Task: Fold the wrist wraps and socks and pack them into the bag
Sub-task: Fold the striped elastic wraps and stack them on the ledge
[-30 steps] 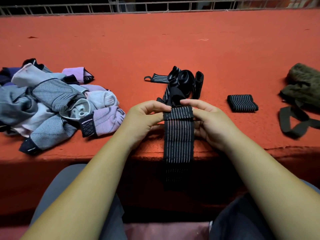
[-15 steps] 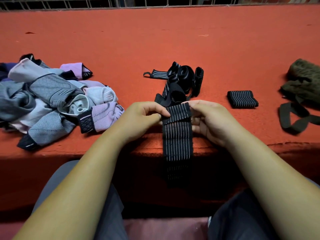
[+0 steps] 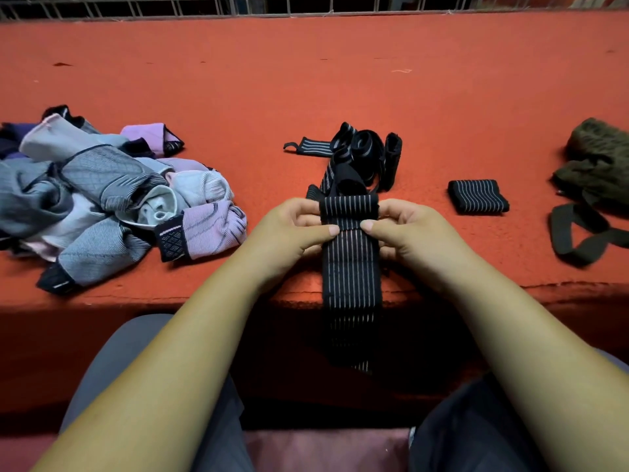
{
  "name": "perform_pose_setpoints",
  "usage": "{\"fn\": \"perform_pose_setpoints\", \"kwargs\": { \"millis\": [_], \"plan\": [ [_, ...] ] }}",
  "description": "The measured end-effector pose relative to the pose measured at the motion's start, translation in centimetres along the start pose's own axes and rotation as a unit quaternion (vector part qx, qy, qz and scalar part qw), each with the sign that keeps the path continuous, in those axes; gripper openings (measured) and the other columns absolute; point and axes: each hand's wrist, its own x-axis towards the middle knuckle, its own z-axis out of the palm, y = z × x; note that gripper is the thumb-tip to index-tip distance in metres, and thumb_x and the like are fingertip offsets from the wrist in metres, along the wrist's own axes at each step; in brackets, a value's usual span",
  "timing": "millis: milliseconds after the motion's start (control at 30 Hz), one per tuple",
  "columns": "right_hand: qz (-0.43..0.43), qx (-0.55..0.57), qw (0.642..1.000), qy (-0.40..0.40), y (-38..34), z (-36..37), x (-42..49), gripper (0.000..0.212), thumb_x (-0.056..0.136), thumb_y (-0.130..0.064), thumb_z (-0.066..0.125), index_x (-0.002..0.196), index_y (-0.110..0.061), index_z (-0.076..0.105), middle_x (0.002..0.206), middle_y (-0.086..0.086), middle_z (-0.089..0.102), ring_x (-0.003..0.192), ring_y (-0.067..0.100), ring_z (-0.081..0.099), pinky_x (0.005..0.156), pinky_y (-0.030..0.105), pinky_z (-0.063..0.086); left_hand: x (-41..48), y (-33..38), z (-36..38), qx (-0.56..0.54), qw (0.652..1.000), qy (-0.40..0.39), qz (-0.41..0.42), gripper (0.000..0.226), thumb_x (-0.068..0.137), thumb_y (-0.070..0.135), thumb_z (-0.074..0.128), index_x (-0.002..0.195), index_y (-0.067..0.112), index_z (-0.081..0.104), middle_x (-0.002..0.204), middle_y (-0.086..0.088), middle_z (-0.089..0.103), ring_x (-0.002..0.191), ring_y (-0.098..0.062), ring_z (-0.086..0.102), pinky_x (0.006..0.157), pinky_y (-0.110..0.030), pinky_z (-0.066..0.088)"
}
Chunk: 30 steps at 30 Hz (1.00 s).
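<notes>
A long black wrist wrap point(image 3: 351, 267) with thin white stripes hangs over the front edge of the red surface point(image 3: 306, 80). Its far end is rolled into a small tube between my hands. My left hand point(image 3: 296, 229) pinches the roll's left side and my right hand point(image 3: 405, 229) pinches its right side, both thumbs pressing on the strap just below the roll. Behind it lies a tangle of unfolded black wraps point(image 3: 360, 158). A folded wrap point(image 3: 478, 196) sits to the right. Several grey, white and lilac socks point(image 3: 112, 199) are heaped at the left.
A dark olive bag point(image 3: 599, 165) lies at the right edge with its black strap point(image 3: 575, 233) looped on the surface in front of it. A metal railing point(image 3: 306, 5) runs along the far side. My knees are below the front edge.
The flat folded-over end of the wrap has been rolled further into a tighter tube, and both thumbs have come together onto the strap below it.
</notes>
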Motion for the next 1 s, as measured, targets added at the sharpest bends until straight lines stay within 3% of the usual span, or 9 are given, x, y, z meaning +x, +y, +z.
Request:
{"fn": "perform_pose_setpoints", "kwargs": {
  "millis": [100, 233, 400, 500, 600, 700, 800, 900, 1000],
  "plan": [
    [-0.003, -0.025, 1.0, -0.004, -0.2, 0.4, -0.1, 0.014, 0.105, -0.01, 0.063, 0.114, -0.014, 0.074, 0.096, 0.013, 0.078, 0.083, 0.019, 0.074, 0.078, 0.036, 0.063, 0.1, -0.3, 0.1, -0.02, 0.999, 0.026, 0.0, 0.017, 0.094, -0.001, 0.073, 0.109, 0.006, 0.074, 0.094, -0.016, 0.068, 0.087, -0.028, 0.06, 0.082, -0.043, 0.052],
    [0.002, -0.012, 1.0, -0.006, -0.3, 0.8, -0.2, 0.022, 0.11, -0.012, 0.054, 0.118, -0.016, 0.074, 0.085, 0.0, 0.073, 0.067, 0.01, 0.064, 0.063, 0.024, 0.056, 0.4, -0.3, 0.0, -0.07, 0.997, 0.037, 0.001, 0.023, 0.096, -0.007, 0.067, 0.115, 0.004, 0.073, 0.104, -0.014, 0.075, 0.092, -0.025, 0.072, 0.089, -0.038, 0.06],
    [0.003, 0.067, 0.998, 0.015, -0.1, 1.0, 0.4, 0.036, 0.105, -0.002, 0.05, 0.111, -0.023, 0.078, 0.089, 0.007, 0.074, 0.072, 0.016, 0.065, 0.072, 0.033, 0.054, 0.4, 0.0, 0.1, -0.098, 0.995, 0.03, -0.004, 0.025, 0.095, -0.01, 0.063, 0.107, 0.006, 0.077, 0.106, -0.015, 0.076, 0.097, -0.023, 0.073, 0.089, -0.032, 0.063],
    [0.011, 0.107, 0.994, 0.021, -0.6, 1.2, 0.4, 0.042, 0.099, 0.005, 0.038, 0.104, -0.008, 0.077, 0.086, 0.009, 0.077, 0.072, 0.016, 0.071, 0.065, 0.028, 0.058, 0.2, 0.4, -0.1, -0.086, 0.996, 0.033, -0.02, 0.031, 0.098, -0.009, 0.052, 0.102, 0.007, 0.079, 0.094, -0.014, 0.076, 0.084, -0.016, 0.071, 0.076, -0.024, 0.061],
    [0.013, 0.122, 0.992, 0.026, -0.8, 1.1, 0.2, 0.032, 0.096, -0.001, 0.046, 0.1, -0.006, 0.078, 0.079, 0.005, 0.075, 0.062, 0.008, 0.066, 0.064, 0.025, 0.055, 0.2, 0.9, 0.0, -0.117, 0.991, 0.046, -0.034, 0.026, 0.1, -0.001, 0.049, 0.111, 0.002, 0.072, 0.084, -0.006, 0.077, 0.074, -0.015, 0.074, 0.071, -0.028, 0.061],
    [-0.015, 0.059, 0.998, 0.025, -0.2, 0.9, 0.3, 0.03, 0.102, -0.003, 0.055, 0.097, -0.014, 0.082, 0.097, 0.013, 0.077, 0.086, 0.019, 0.068, 0.082, 0.034, 0.058, 0.0, 0.7, 0.1, -0.101, 0.994, 0.016, -0.045, 0.015, 0.103, 0.018, 0.066, 0.111, 0.006, 0.068, 0.091, -0.008, 0.077, 0.083, -0.024, 0.074, 0.078, -0.033, 0.059],
    [-0.031, 0.035, 0.999, 0.026, 0.1, 0.7, 0.2, 0.031, 0.101, 0.001, 0.059, 0.109, -0.019, 0.081, 0.111, 0.021, 0.077, 0.097, 0.029, 0.071, 0.092, 0.047, 0.06, 0.0, 0.0, -0.1, -0.029, 0.999, -0.015, -0.041, 0.019, 0.098, 0.016, 0.074, 0.113, 0.006, 0.071, 0.102, -0.013, 0.076, 0.091, -0.028, 0.068, 0.079, -0.036, 0.052],
    [-0.016, 0.016, 1.0, 0.022, 0.1, 0.6, 0.1, 0.026, 0.102, -0.009, 0.066, 0.123, -0.02, 0.075, 0.092, 0.009, 0.071, 0.082, 0.018, 0.072, 0.074, 0.036, 0.061, -0.2, 0.1, 0.0, -0.004, 1.0, 0.004, -0.021, 0.022, 0.098, 0.008, 0.072, 0.118, 0.002, 0.069, 0.101, -0.011, 0.079, 0.085, -0.02, 0.075, 0.077, -0.033, 0.059],
    [0.009, -0.042, 0.999, -0.005, 0.4, 0.5, 0.2, 0.019, 0.103, -0.016, 0.068, 0.118, -0.004, 0.072, 0.082, 0.003, 0.072, 0.068, 0.012, 0.066, 0.065, 0.031, 0.056, -0.1, 0.2, 0.1, -0.014, 1.0, 0.025, 0.008, 0.026, 0.098, 0.006, 0.072, 0.123, -0.001, 0.067, 0.107, -0.013, 0.08, 0.091, -0.021, 0.075, 0.084, -0.037, 0.061]
  ]
}}
